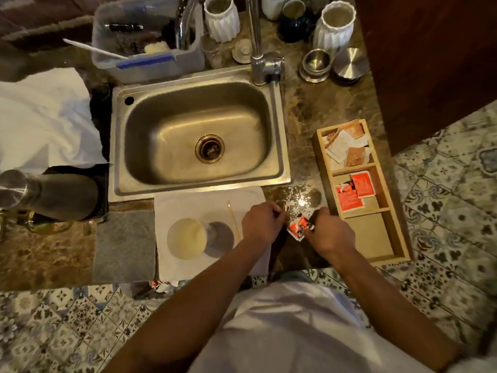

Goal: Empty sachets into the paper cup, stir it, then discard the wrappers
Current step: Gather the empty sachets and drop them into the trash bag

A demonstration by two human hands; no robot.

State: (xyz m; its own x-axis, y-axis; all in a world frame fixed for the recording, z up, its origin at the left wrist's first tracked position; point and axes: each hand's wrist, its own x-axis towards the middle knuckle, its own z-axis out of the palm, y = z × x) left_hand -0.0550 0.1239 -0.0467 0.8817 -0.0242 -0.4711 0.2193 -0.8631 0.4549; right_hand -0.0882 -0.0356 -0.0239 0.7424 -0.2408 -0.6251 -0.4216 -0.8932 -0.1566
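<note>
head view looks down on a mottled brown stone counter (304, 111) with a stainless steel sink (199, 135) set into it, and the job looks to be somewhere in its first stage. both hands meet just in front of the sink's right corner: the left hand (262, 224) pinches a small torn strip, and the right hand (332, 234) is closed on a red and white paper sachet (298, 228), so the two are close together and seem to be tearing it open, though whether the tear is complete is hard to tell. the white paper cup (187, 238) stands on a white paper napkin (204, 203) to the left of the hands, well clear of the sachet; its inside looks pale, and i cannot tell if any powder is in it already. a thin wooden stir stick (233, 220) lies on the napkin between cup and left hand, untouched. a light wooden three-part tray (403, 230) to the right holds more red sachets (353, 191) in its middle compartment and brown and white ones (345, 146) in the far one. judged from this, pouring, stirring and binning the wrappers are all left to do. a scrap of red wrapper (158, 285) lies low by the counter's front edge.
</note>
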